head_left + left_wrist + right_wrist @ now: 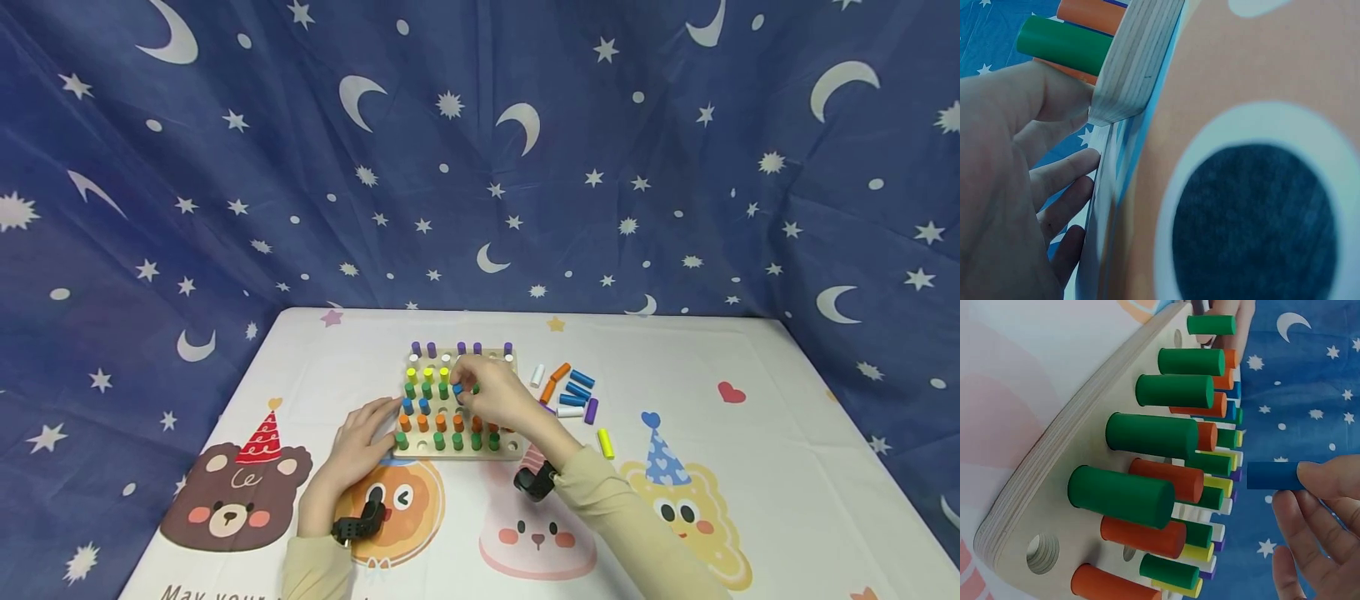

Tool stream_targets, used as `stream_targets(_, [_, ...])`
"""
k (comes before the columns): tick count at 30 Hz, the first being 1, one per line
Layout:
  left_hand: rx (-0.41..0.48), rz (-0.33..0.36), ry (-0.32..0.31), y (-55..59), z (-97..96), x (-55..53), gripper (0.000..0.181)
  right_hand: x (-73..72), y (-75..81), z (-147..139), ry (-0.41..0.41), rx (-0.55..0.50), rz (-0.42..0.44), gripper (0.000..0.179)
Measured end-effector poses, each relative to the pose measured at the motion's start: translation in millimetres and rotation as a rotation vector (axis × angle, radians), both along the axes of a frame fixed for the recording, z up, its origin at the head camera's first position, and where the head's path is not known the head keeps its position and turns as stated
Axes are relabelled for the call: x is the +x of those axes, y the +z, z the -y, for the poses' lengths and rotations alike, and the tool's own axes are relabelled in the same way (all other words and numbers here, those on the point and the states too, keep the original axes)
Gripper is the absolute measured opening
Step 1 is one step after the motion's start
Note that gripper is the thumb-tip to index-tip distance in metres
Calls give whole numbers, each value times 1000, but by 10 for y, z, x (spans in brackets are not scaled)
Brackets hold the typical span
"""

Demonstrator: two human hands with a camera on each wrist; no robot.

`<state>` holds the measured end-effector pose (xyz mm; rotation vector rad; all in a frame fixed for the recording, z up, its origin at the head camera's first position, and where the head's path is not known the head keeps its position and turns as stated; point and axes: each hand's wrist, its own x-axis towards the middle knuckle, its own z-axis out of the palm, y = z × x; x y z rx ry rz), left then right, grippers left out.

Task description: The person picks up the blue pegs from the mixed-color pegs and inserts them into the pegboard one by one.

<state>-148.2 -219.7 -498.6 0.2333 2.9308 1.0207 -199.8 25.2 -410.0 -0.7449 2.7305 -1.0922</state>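
Observation:
Between thumb and fingers, my right hand (491, 393) pinches a blue peg (1271, 476) above the middle of a wooden peg board (480, 455). In the right wrist view the peg is held clear of the board, over the tops of the standing pegs. My left hand (358, 443) rests at the board's left edge, its thumb against the front corner beside a green peg (1066, 45) and its other fingers loosely extended. Coloured pegs stand in rows: green, orange, blue, green, yellow, white and purple from front to back. Part of the back rows is hidden behind my right hand.
Loose pegs lie on the table right of the board, among them a white peg (537, 375), an orange peg (561, 372), a blue peg (582, 379), a purple peg (592, 410) and a yellow peg (606, 443). A dark blue curtain (450, 208) hangs behind the table.

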Motion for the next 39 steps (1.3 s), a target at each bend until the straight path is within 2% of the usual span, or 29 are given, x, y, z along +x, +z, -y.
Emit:
stream_targets(11, [4,6,-4,-11,5,-5,54,-57,-70,122,39,35,-8,17])
stream_targets(26, [-9,9,1,0,-1,-12,54,-120,-205,203,48,52,35,16])
stream_targets(39, [-16,8,1,-15,8,-17,54,-163,-339,247,37,55,-19,16])
